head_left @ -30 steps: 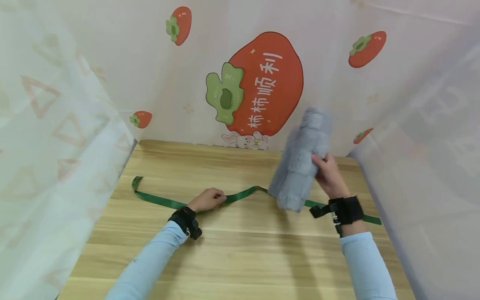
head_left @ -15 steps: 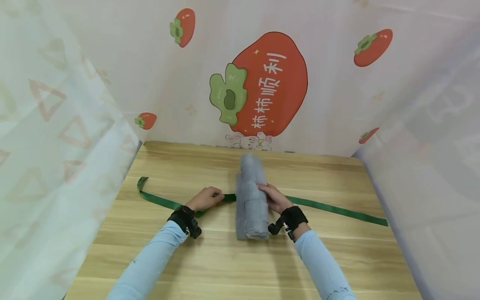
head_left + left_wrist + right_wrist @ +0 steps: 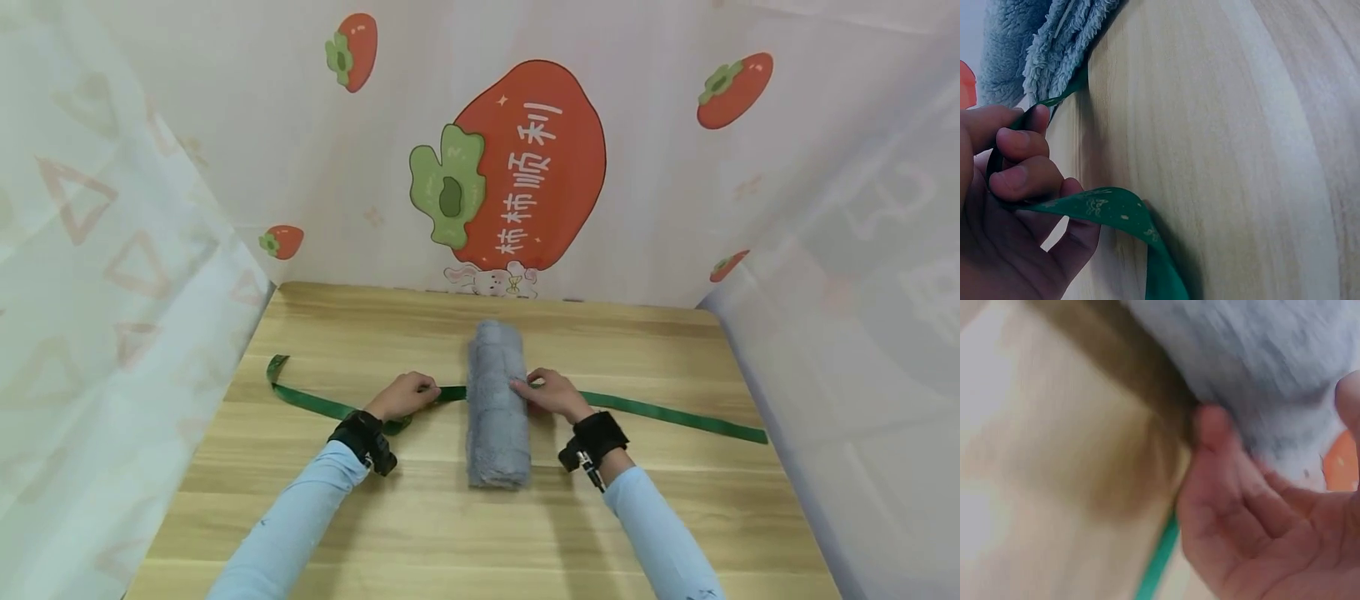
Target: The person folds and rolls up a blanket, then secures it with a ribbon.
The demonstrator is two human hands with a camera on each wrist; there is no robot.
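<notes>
A rolled-up grey fluffy cloth [image 3: 498, 417] lies on the wooden table across a green ribbon [image 3: 660, 412], which runs beneath it and comes out on both sides. Left of the roll, my left hand [image 3: 405, 395] pinches the ribbon. The left wrist view shows the ribbon [image 3: 1107, 206] threaded through the curled fingers [image 3: 1022, 178] and looping down to the table. My right hand [image 3: 553, 393] touches the right side of the roll. In the right wrist view its fingers [image 3: 1235, 494] reach against the grey pile, with the thumb apart.
The wooden table [image 3: 420, 533] ends at a white printed curtain [image 3: 660, 208] behind, with more sheets on both sides. One ribbon end curls up at the far left; the other stretches to the table's right side.
My right hand has brought the grey roll from the right, lowered it onto the ribbon, and loosened its hold. My left hand has stayed on the ribbon.
</notes>
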